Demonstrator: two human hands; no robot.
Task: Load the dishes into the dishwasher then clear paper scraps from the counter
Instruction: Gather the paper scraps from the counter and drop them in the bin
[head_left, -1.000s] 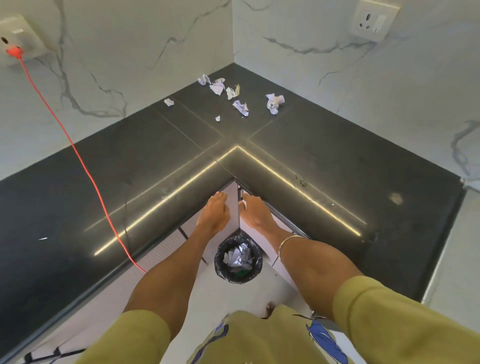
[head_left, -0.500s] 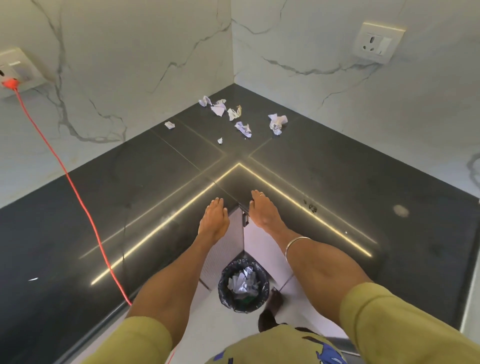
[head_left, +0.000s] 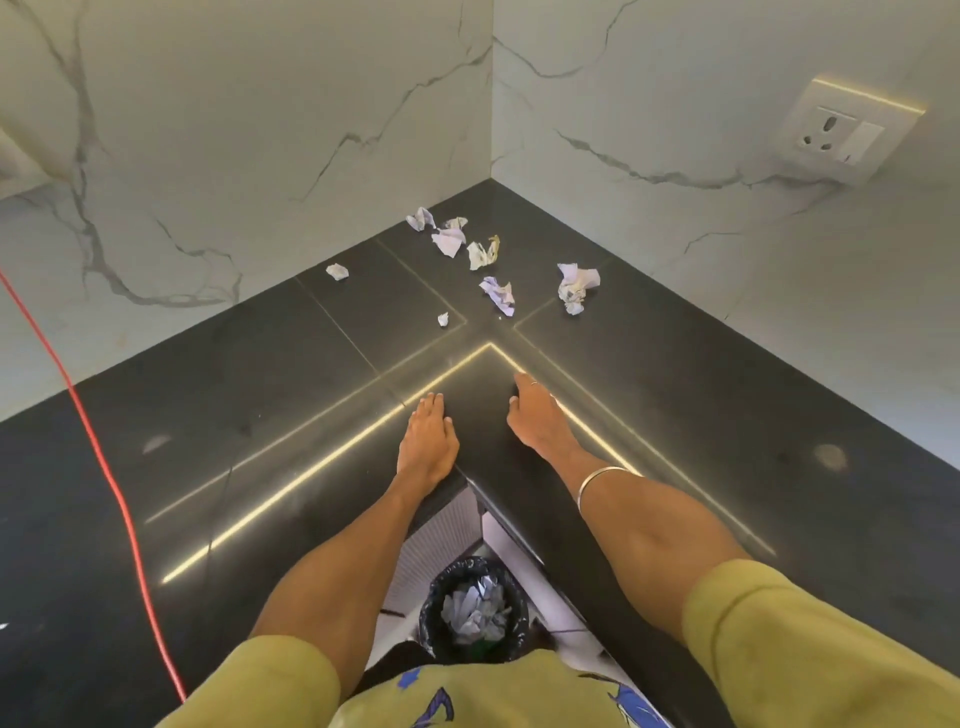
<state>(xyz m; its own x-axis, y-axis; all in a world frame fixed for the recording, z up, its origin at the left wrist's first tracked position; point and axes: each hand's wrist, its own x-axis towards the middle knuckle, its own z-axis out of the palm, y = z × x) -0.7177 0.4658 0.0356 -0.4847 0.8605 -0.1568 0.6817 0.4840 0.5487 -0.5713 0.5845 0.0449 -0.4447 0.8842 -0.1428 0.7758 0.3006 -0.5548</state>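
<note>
Several crumpled white paper scraps (head_left: 497, 293) lie in the far corner of the black counter (head_left: 260, 395), the largest one (head_left: 575, 287) to the right. My left hand (head_left: 427, 441) and my right hand (head_left: 535, 418) are both over the counter's inner corner, fingers straight, holding nothing. They are well short of the scraps. A black-lined bin (head_left: 474, 609) with crumpled paper in it stands on the floor below, between my forearms.
A red cable (head_left: 111, 493) runs across the counter's left part toward the near edge. A wall socket (head_left: 841, 136) sits on the right marble wall. Cabinet fronts (head_left: 441, 530) show under the counter's corner.
Both hands rose from the cabinet fronts below the counter edge and moved forward over the counter top toward the scraps. The view tilted up.
</note>
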